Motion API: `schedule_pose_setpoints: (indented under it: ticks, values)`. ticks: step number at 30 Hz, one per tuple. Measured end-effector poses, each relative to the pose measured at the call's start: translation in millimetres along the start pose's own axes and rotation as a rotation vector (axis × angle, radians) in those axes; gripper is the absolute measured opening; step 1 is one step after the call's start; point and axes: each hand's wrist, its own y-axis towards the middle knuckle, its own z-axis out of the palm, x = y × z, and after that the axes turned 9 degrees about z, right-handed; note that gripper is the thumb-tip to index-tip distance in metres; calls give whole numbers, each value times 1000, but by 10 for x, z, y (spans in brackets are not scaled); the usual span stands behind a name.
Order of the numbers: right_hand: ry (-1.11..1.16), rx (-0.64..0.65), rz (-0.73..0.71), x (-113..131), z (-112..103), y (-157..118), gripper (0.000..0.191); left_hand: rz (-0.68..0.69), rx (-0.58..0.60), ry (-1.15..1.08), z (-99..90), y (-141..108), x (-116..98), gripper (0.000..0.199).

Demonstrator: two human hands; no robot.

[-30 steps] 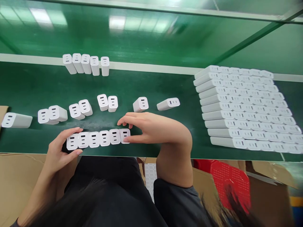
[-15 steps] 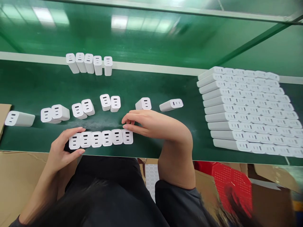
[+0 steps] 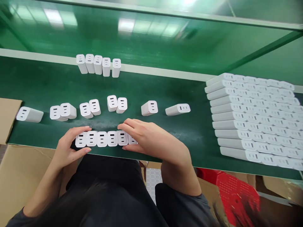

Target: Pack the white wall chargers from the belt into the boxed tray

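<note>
A row of several white chargers [image 3: 102, 139] stands side by side near the front edge of the green table, their port faces up. At its left end my left hand [image 3: 68, 145] grips the row, thumb in front and fingers behind. My right hand [image 3: 142, 135] is wrapped round the right end, partly hiding the last charger. Behind the row stand pairs of white chargers [image 3: 90, 108], a single charger [image 3: 149, 108] and a tilted one [image 3: 178, 109].
Several chargers [image 3: 98, 65] stand at the back ledge. A large block of stacked chargers [image 3: 255, 119] fills the right side. One charger [image 3: 29, 114] lies at the far left, beside cardboard [image 3: 9, 116]. A red plastic object [image 3: 236, 195] is below the table.
My right hand has moved from the back corner of the row to close round its right end. My left hand keeps its grip. The whole view has shifted slightly.
</note>
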Motion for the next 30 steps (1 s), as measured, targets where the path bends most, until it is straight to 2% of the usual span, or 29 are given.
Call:
schedule_pose_setpoints:
  ticks: [2, 9, 11, 16, 20, 23, 26, 28, 30]
  values:
    - [-9, 1, -16, -5, -3, 2, 33, -4, 2, -9, 6, 0, -2, 47]
    - [52, -24, -1, -175, -39, -55, 39, -3, -9, -30, 13, -2, -5, 47]
    - [64, -103, 35, -240, -62, -57, 33, -1, -13, -28, 16, 4, -10, 46]
    - [-43, -412, 204, -329, -31, 97, 28, 20, -17, -44, 32, -5, 6, 48]
    - [-68, -484, 228, -346, 38, 220, 34, 28, -19, -57, 37, -13, 26, 49]
    - [-42, -560, 201, -340, 42, 233, 36, 25, -26, -50, 37, -7, 20, 48]
    - [26, -628, 112, -283, 20, 217, 32, 21, -33, -58, 44, -5, -2, 48]
    - [88, -607, -4, -214, 21, 214, 30, 26, -44, -77, 57, -5, -8, 50]
    - [139, -527, -155, -134, 49, 228, 29, 32, -54, -96, 75, -3, -2, 52]
